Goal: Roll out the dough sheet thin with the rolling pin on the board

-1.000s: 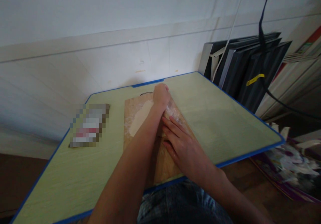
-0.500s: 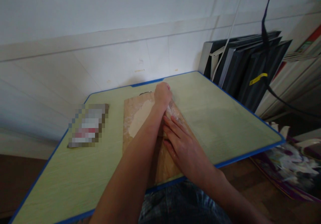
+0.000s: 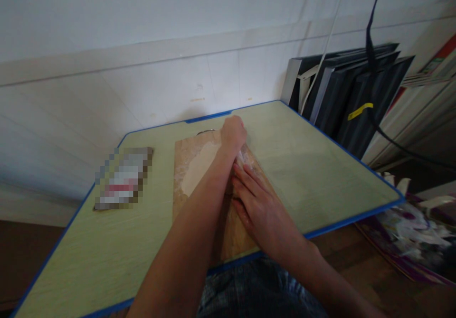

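A pale, flattened sheet of dough [image 3: 200, 167] lies on a floured wooden board [image 3: 237, 237], partly covered by my left forearm. My left hand [image 3: 233, 132] is closed in a fist at the far right part of the board; what its fingers hold is hidden. Just nearer to me, my right hand [image 3: 257, 198] rests with fingers stretched out along the board's right side. Between the two hands shows a whitish, floury patch [image 3: 244, 156], too covered to name.
The board lies on a light green table [image 3: 302, 166] with a blue edge, against a white wall. A blurred-out flat item [image 3: 124, 178] is at the left. Dark panels [image 3: 356, 95] lean beyond the right edge, with a hanging black strap [image 3: 370, 47]. Below right are plastic bags [image 3: 413, 230].
My left hand has shifted very slightly to the right. My right hand stays in nearly the same place, and the dough looks unchanged.
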`<state>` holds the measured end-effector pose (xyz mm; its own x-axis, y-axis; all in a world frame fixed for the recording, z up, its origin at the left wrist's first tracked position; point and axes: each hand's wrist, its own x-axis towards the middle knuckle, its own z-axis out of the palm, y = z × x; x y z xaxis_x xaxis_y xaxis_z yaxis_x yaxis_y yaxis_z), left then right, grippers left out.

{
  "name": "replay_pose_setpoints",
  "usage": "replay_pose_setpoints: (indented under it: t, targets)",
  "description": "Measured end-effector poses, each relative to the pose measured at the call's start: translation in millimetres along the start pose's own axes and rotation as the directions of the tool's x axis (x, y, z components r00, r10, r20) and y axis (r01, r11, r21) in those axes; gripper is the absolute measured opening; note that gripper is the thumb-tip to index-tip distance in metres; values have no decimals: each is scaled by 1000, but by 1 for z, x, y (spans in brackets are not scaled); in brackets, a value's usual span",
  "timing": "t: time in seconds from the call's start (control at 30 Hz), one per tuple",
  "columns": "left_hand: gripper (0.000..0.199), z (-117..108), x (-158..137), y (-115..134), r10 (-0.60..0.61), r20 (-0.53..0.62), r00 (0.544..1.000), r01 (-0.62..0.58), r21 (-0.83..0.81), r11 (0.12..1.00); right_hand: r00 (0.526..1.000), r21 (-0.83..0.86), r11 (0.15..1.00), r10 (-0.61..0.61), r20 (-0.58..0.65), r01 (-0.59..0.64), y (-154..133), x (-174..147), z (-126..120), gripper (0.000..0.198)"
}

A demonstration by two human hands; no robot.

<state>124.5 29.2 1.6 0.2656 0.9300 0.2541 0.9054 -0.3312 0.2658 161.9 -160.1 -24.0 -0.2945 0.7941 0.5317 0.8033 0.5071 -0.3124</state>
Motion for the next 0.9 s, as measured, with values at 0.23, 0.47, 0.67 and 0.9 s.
replay_pose_setpoints:
  t: [0.23, 0.47, 0.67, 0.9]
  targets:
    - [31, 2, -1, 6, 74, 44, 996, -77, 82, 994, 1000, 20, 1000, 13, -12, -13, 2, -2, 2, 42]
    - [28, 1, -6, 21, 113, 62, 992, -119, 97, 988, 997, 75, 994, 79, -23, -77, 2, -3, 1, 44]
    - [27, 7, -14, 48, 179, 112, 977, -189, 86, 978, 980, 134, 973, 194, -35, -188, 6, -10, -2, 41]
    - [27, -8, -7, 19, 172, 219, 961, -202, 126, 971, 990, 95, 987, 134, -50, -129, 5, -8, -4, 34]
